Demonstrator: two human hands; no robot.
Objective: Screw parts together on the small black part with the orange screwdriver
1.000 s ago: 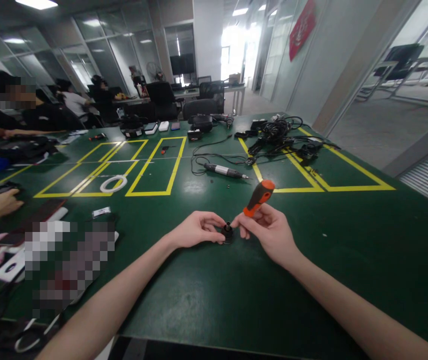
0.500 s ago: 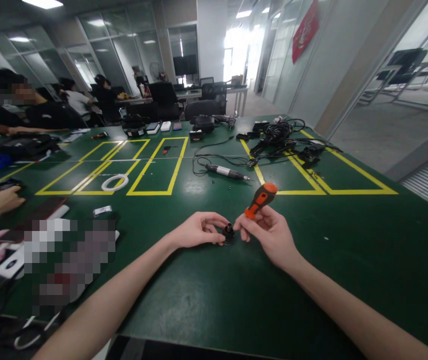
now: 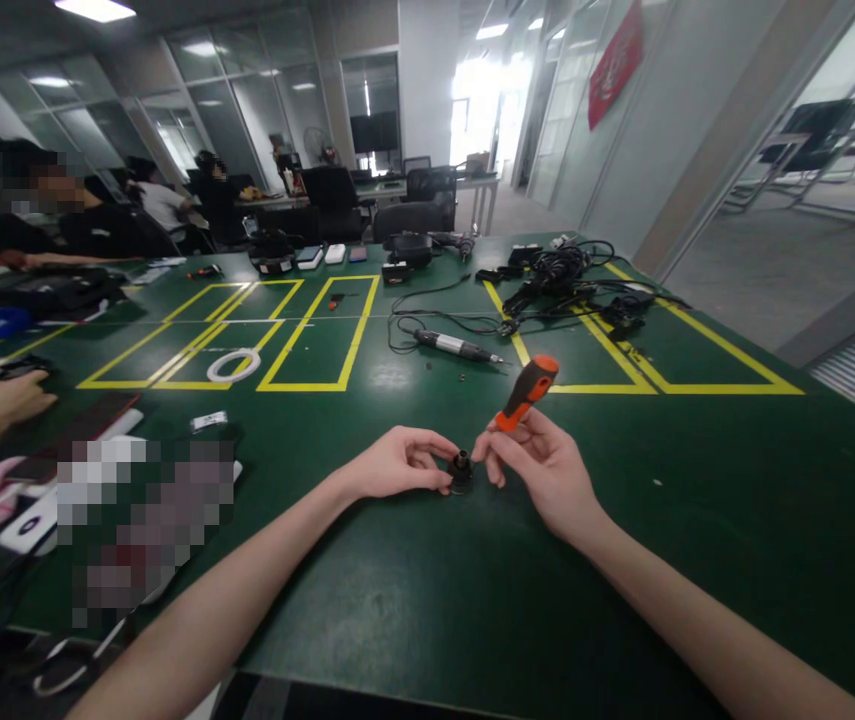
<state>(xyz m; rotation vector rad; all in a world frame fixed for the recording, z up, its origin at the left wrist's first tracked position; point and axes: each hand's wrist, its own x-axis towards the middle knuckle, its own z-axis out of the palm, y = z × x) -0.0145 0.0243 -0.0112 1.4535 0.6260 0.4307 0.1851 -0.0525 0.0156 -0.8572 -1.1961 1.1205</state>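
Note:
My left hand (image 3: pixel 406 463) pinches a small dark round part (image 3: pixel 461 474) with a short tube on top; the part rests upright on the green table (image 3: pixel 367 590). Close by on the right, my right hand (image 3: pixel 539 465) grips an orange and black screwdriver (image 3: pixel 529 392) low on its handle. The handle tilts up and to the right, while its shaft is hidden by my fingers. Right fingertips come near the dark part; I cannot tell whether they touch it.
Beyond my hands lies a grey and black pen-shaped electric tool (image 3: pixel 455 346) with a cord. A cable tangle (image 3: pixel 554 275) sits behind right. A white ring (image 3: pixel 233 365) lies left. Another person's hand (image 3: pixel 11 405) is at the far left, near phones and a blurred pouch.
The whole view has shifted slightly to the right. My hands, the screwdriver and the dark part keep almost the same places relative to each other.

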